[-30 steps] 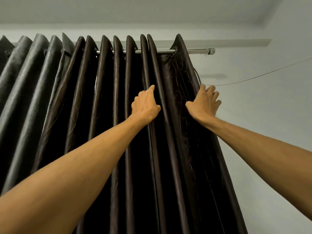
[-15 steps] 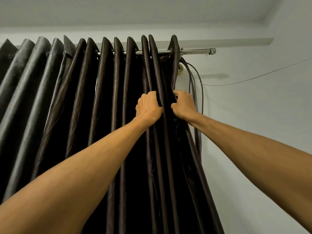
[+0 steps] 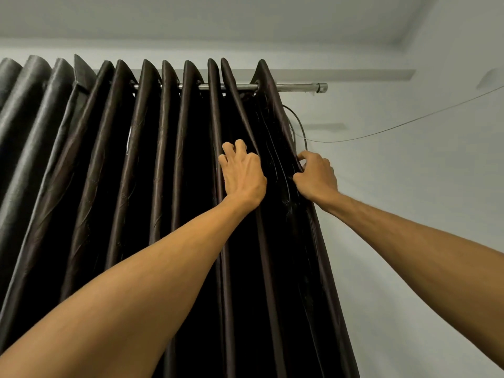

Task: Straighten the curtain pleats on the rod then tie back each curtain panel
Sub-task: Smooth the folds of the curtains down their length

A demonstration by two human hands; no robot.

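A dark brown curtain panel [image 3: 169,186] hangs in several deep pleats from a silver rod [image 3: 294,87] near the ceiling. My left hand [image 3: 242,173] presses on a pleat right of the middle, its fingers curled over the fold. My right hand [image 3: 316,174] pinches the panel's outer right edge, just below a dark cable loop. Between the two hands the last section of cloth is spread flat. A grey curtain panel [image 3: 24,126] hangs at the far left.
A thin wire [image 3: 409,124] runs from behind the curtain's right edge across the pale wall to the right. The rod's end cap [image 3: 321,87] sticks out past the last pleat. The ceiling is close above.
My right hand has pulled the panel's outer edge to the right, so the last pleat has opened out again. My left hand has moved slightly up with its fingers spread over the fold.
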